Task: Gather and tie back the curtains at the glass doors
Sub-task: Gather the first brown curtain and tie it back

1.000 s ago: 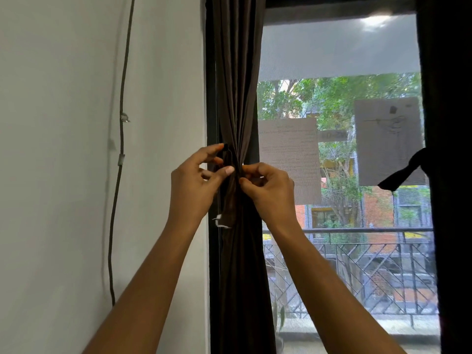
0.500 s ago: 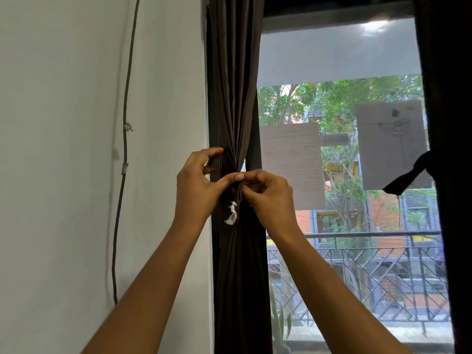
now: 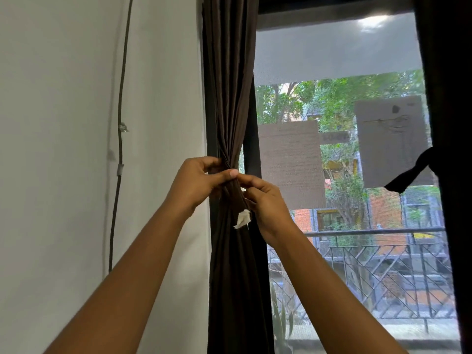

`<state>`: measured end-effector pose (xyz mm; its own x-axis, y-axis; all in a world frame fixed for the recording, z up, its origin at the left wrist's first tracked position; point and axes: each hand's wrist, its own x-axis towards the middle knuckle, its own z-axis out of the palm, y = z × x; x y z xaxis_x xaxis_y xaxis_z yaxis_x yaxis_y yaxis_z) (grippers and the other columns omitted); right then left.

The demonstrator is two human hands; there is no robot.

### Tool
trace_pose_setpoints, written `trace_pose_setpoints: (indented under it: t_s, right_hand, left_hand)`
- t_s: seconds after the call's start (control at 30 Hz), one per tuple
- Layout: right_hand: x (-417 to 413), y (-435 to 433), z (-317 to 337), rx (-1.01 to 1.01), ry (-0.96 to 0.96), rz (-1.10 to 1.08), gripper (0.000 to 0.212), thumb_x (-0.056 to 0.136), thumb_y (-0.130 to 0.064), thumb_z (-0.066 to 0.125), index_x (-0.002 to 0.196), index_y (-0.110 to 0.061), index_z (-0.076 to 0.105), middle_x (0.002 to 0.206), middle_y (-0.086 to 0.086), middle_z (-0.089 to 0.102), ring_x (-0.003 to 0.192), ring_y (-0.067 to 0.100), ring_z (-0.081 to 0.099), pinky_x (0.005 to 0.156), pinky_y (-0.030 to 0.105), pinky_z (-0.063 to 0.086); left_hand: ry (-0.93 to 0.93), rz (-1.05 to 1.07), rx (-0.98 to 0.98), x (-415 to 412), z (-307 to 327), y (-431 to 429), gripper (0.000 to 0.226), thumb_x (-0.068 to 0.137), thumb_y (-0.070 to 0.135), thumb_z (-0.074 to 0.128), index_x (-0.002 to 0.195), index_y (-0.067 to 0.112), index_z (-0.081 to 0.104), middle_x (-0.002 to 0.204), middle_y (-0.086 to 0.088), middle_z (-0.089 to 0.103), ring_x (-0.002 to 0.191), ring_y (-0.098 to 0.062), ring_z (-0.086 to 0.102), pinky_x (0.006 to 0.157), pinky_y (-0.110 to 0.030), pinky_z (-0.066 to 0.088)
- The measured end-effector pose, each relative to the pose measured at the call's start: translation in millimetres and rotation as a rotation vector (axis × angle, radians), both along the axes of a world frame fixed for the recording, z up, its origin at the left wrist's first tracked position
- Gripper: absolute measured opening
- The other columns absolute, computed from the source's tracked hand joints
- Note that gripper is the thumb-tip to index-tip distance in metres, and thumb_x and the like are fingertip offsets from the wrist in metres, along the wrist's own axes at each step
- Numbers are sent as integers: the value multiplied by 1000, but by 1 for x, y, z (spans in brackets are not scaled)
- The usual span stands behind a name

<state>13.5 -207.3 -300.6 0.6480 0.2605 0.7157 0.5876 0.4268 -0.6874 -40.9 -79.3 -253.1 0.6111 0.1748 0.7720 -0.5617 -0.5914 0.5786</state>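
Head view, mid-frame: left hand (image 3: 198, 183) fingers curled round gathered curtain (image 3: 229, 98), right hand (image 3: 267, 204) fingers pinching tie (image 3: 236, 198) above white tag (image 3: 242, 218); hold bunch tight, cinch knot snug.

No text readable anywhere. Left paper sheet (image 3: 291, 164) on glass door (image 3: 383, 215) is showing faint lines of writing, too blurred to read. Right paper sheet (image 3: 390, 141) is showing only sketch-like marks. Small dark sign (image 3: 334, 137) outside is carrying illegible letters.

two hands (image 3: 196, 183) (image 3: 269, 204), two curtains (image 3: 229, 98) (image 3: 445, 72), two papers (image 3: 291, 164) (image 3: 390, 144)
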Motion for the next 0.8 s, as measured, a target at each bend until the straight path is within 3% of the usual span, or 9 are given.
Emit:
trace_pose_setpoints:
  t_s: [0.13,0.23,0.3,0.4,0.47,0.53,0.6,0.7,0.8]
  right_hand:
    - [6,-6,3,-135,-44,-8,44,93,5,35,114,-18,66,108,0,69,105,17,62,93,27,47]
    - [11,-14,5,-246,-105,16,50,89,8,36,99,-26,70,100,-5,71,103,16,63,97,33,46]
    - [15,-18,7,-216,-98,-84,47,90,6,38,90,-27,72,94,-5,72,99,15,64,93,34,47]
    - [19,-21,9,-34,-22,-267,38,90,5,44,85,-22,70,92,-1,70,94,14,63,77,21,45]
    - [26,-22,10,-31,-48,-325,31,90,4,50,100,-19,68,106,2,68,99,11,61,79,17,46]
    - [35,-24,13,-157,-124,-289,37,91,-3,56,124,-19,56,128,2,58,118,12,52,96,22,41]
    - [40,-25,17,-291,-152,-177,47,92,-12,57,136,-22,43,140,1,48,128,14,43,104,31,34]
    - [42,-25,20,-424,-83,-23,33,93,-15,54,126,-23,51,127,2,59,116,13,54,97,35,34]
    - [44,-25,15,-501,-61,18,19,92,-18,57,109,-24,62,106,1,68,106,18,61,98,42,39]
  left_hand:
    - [53,-55,-47,1,5,7,33,79,23,73,107,5,68,94,-11,73,86,-23,72,77,-37,59]
    - [27,-57,-81,5,7,8,15,80,18,73,91,8,70,85,-11,73,81,-23,72,70,-33,60]
    - [14,-52,-79,7,6,6,11,82,18,72,86,8,68,83,-11,73,81,-24,72,71,-33,59]
    - [23,-70,-84,8,5,3,20,85,19,68,95,2,66,87,-13,72,83,-23,71,74,-33,58]
    - [31,-88,-94,8,6,2,18,87,18,66,97,3,66,88,-11,72,84,-22,70,73,-31,57]
    - [40,-99,-93,8,6,4,13,88,18,65,96,8,66,88,-9,72,84,-20,70,71,-29,56]
    - [54,-123,-107,8,7,6,9,88,18,64,95,12,66,85,-4,72,81,-15,71,68,-26,56]
    - [60,-145,-119,7,8,7,6,88,17,65,92,14,67,78,1,73,74,-11,72,67,-26,56]
    - [58,-137,-134,6,10,10,6,87,17,66,90,12,67,80,-4,73,80,-17,71,76,-34,56]
